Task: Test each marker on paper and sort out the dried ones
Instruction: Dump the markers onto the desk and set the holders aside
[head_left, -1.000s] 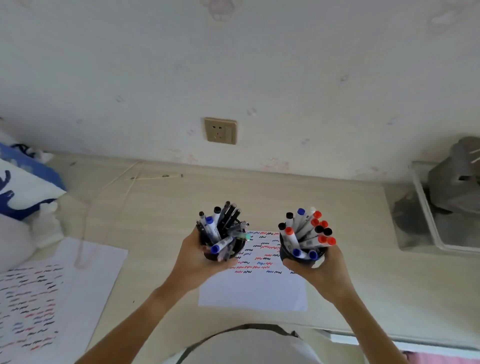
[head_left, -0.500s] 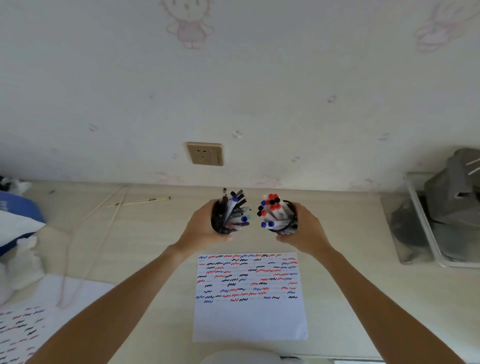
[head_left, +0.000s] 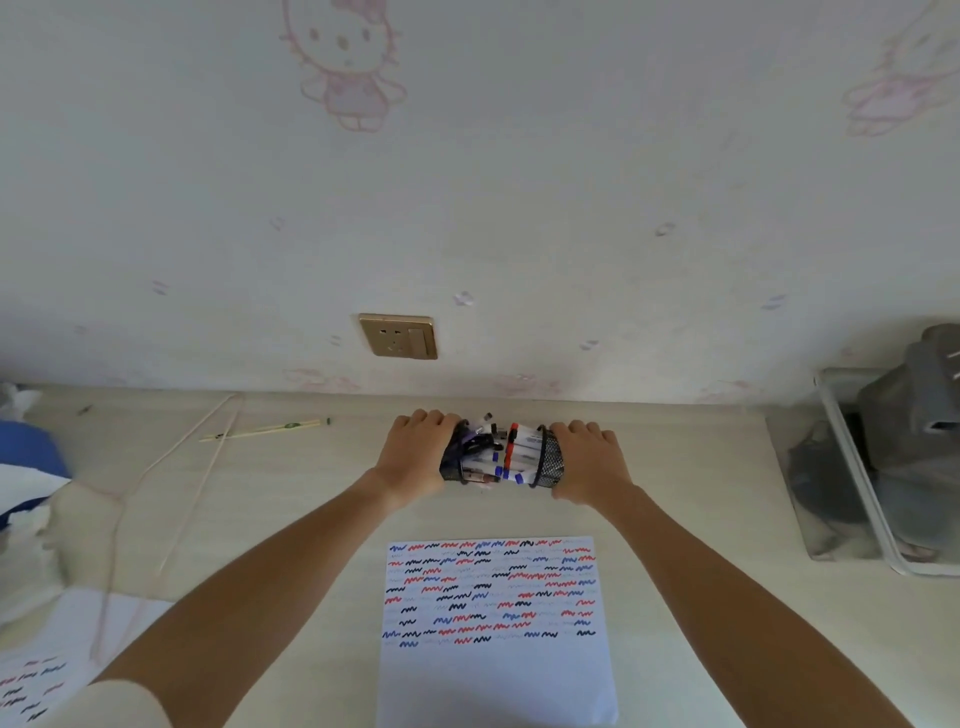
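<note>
Fingers of left hand (head_left: 415, 457) & right hand (head_left: 589, 460) wrap mesh cups (head_left: 551, 464) mid-frame; light, springy, markers (head_left: 496, 457) loose, so grip walls.

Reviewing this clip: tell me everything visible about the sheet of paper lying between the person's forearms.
The sheet of paper is white, rectangular and lies flat on the pale desk, near the front edge, with its long sides running away from the person. Its upper half is filled with rows of short squiggles in black, red and blue; some are faint. The lower half is blank. Neither hand touches it: the two marker cups sit beyond its far edge, apart from it. Its bottom edge runs to the frame's lower border.
</note>
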